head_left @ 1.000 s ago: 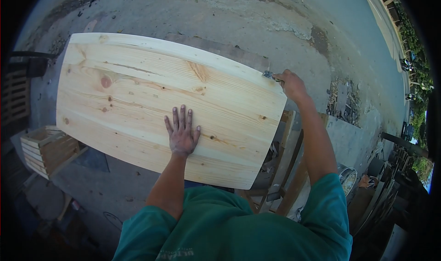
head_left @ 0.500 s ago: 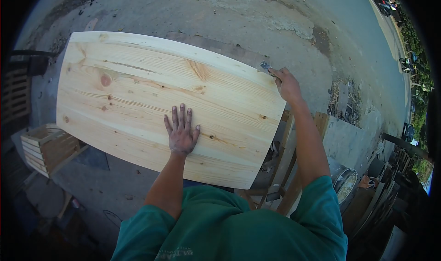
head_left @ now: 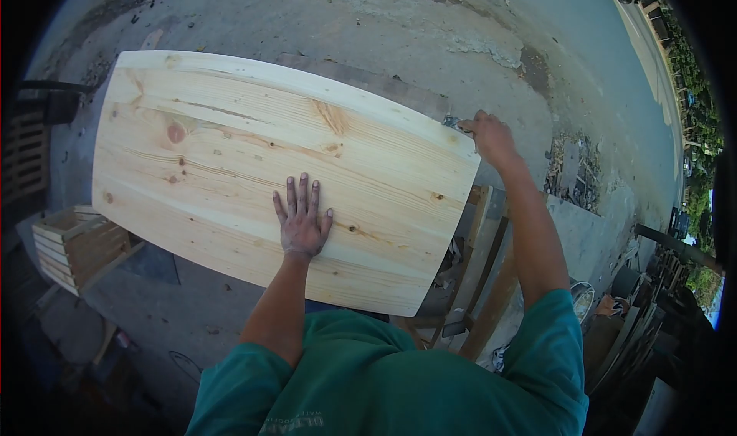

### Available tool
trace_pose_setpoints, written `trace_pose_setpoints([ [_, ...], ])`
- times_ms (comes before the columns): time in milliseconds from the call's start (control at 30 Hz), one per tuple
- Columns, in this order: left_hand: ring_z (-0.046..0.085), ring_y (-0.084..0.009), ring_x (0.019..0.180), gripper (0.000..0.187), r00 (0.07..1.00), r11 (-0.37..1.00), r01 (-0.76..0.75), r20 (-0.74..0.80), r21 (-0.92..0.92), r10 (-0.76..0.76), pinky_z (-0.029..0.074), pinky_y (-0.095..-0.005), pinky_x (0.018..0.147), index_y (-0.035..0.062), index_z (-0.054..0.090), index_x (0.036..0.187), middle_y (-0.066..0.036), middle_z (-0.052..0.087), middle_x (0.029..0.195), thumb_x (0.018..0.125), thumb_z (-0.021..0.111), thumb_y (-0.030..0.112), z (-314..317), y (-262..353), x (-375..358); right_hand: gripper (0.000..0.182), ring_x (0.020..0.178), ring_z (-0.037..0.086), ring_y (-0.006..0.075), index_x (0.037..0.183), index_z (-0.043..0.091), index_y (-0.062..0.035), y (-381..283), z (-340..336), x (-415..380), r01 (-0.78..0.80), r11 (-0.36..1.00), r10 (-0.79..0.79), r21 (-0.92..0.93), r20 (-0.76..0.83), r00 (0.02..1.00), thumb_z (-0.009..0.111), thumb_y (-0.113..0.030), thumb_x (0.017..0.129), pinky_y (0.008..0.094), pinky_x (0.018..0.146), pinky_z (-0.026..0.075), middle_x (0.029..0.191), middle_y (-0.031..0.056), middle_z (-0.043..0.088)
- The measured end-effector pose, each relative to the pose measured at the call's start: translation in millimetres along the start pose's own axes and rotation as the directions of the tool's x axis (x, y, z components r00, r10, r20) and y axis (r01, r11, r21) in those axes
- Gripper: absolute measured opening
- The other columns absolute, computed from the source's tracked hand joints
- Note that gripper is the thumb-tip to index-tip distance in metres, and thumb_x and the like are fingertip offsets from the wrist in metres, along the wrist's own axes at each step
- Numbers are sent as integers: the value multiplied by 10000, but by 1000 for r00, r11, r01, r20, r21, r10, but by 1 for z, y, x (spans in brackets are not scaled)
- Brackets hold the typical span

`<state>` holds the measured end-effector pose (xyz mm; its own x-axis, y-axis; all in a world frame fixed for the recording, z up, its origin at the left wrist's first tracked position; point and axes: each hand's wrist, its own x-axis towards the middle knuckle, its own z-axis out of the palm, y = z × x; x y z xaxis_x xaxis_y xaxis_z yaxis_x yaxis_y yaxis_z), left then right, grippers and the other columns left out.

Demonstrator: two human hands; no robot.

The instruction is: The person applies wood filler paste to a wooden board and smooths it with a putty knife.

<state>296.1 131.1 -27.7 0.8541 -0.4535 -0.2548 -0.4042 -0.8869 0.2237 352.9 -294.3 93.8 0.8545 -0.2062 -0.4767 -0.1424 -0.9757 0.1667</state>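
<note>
Grey concrete ground (head_left: 345,37) spreads past the far edge of the board and along much of its left and near-left sides, so the open room is widest on the far side. The board (head_left: 246,198), pale, knotty and wide, lies flat across the middle of the scene; its far and near edges bow gently in this curved view, and its near edge runs close to the person's green shirt (head_left: 399,382). Just right of its right edge, a wooden frame (head_left: 472,275) crowds the room on that side, with a heap of planks (head_left: 637,321) farther right. A slatted wooden crate (head_left: 80,248) sits beside the near left corner, at a lower level.

The left hand (head_left: 302,225) is pressed palm down on the board, fingers apart and pointing to the far side, right of the middle and nearer the near edge. The right hand (head_left: 490,135) is closed around the handle of a small scraper (head_left: 451,121) at the far right corner. The scraper's blade is at the far edge; whether it touches the wood cannot be told.
</note>
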Motion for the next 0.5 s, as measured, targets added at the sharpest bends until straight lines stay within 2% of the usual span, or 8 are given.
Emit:
trace_pose_setpoints([
  [67,2,-325,1576,721,1000,1000,-1,-4,-1,1,-45,-602,1243,171,210,1629,-72,85,1713,1018,341,530,0,0,-1,424,1119,605,300,1279,699,-294,-16,-7,2,30,999,-29,41,-34,999,494,-76,979,493,960,504,1135,103,602],
  [167,5,-325,1576,720,1000,1000,-5,-9,-3,4,-43,-603,1243,171,212,1628,-70,86,1713,1017,341,531,0,-1,0,409,1104,608,304,1283,698,-288,-20,8,13,69,998,-69,-3,-21,997,526,-91,968,481,950,510,1121,104,606],
  [267,5,-326,1576,719,1000,1000,-9,-7,-9,9,-42,-605,1243,171,213,1628,-70,85,1713,1017,346,527,1,-1,-1,397,1085,614,302,1289,695,-286,0,30,10,85,988,-81,125,-38,996,545,-113,965,476,930,518,1111,102,608],
  [367,5,-327,1576,719,1000,1000,-6,-2,-13,6,-42,-606,1242,172,213,1628,-71,84,1713,1017,352,524,0,-1,0,402,1069,616,303,1296,691,-278,9,21,1,31,994,-32,101,12,999,560,-107,957,464,916,525,1105,104,605],
  [500,5,-330,1576,719,1000,1000,-7,-3,-22,7,-43,-607,1241,172,212,1628,-75,80,1713,1016,357,521,0,-1,0,410,1062,615,304,1319,674,-274,2,7,-8,-26,972,28,232,-4,1000,578,-106,958,441,913,531,1113,100,597],
])
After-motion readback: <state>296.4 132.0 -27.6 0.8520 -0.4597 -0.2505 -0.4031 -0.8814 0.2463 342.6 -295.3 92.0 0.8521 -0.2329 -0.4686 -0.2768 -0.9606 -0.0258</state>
